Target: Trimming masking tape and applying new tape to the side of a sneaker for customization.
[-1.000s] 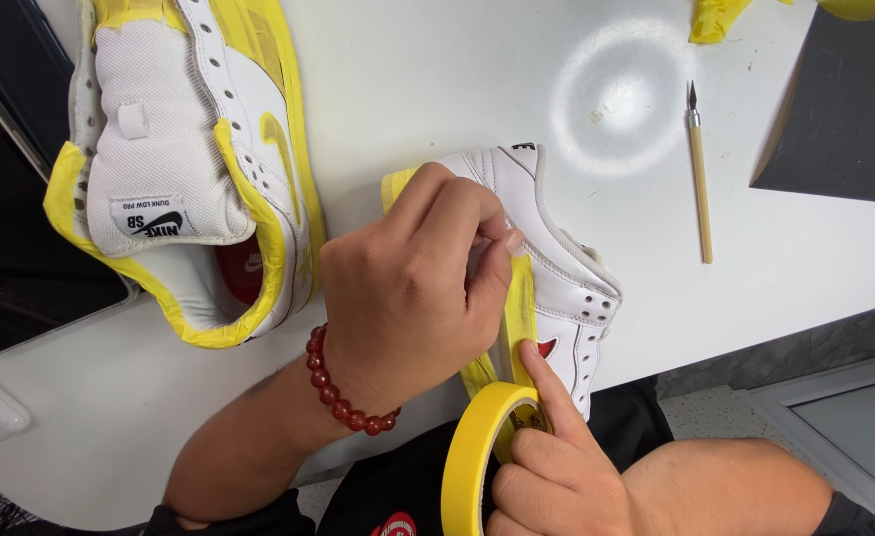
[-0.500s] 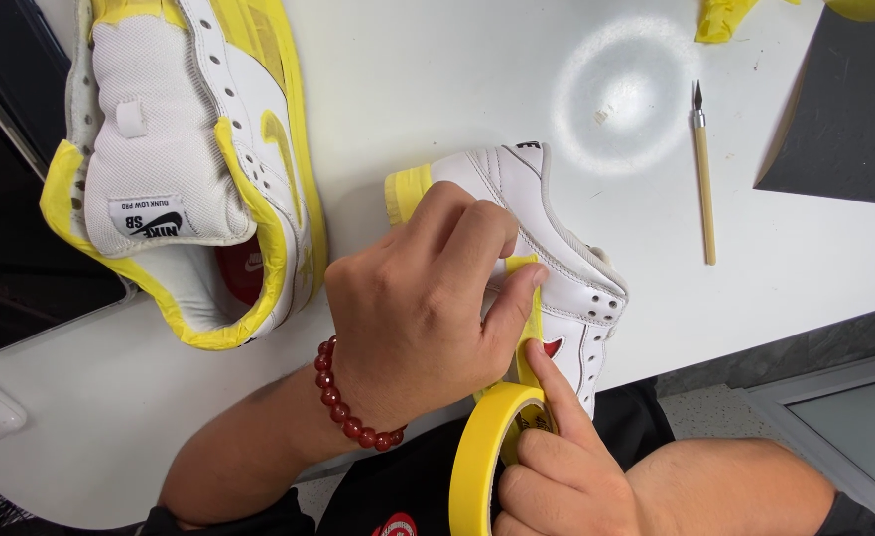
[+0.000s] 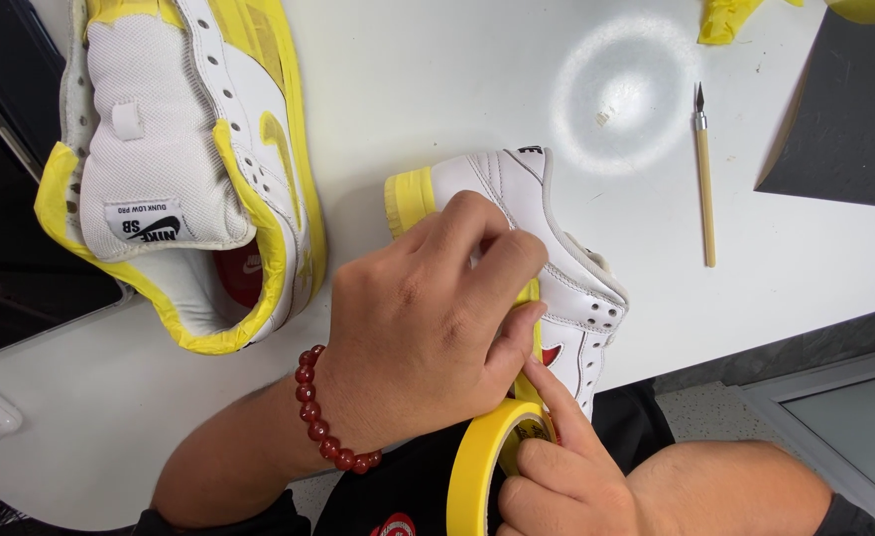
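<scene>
A white shoe (image 3: 557,258) on the tabletop (image 3: 437,89) is pressed under the curled left hand (image 3: 428,328), while a yellow tape roll (image 3: 492,457) just below is pinched by the right hand (image 3: 562,476).

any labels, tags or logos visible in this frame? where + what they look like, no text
Tongue label: on the left shoe's tongue, upper left; white rectangle with black print and logo.
Insole mark: inside the left shoe; pale logo on red.
Heel mark: at the top edge of the held shoe; small, black.
Tape core print: inside the yellow tape roll; dark, too small to make out.
No screens or signs.
</scene>
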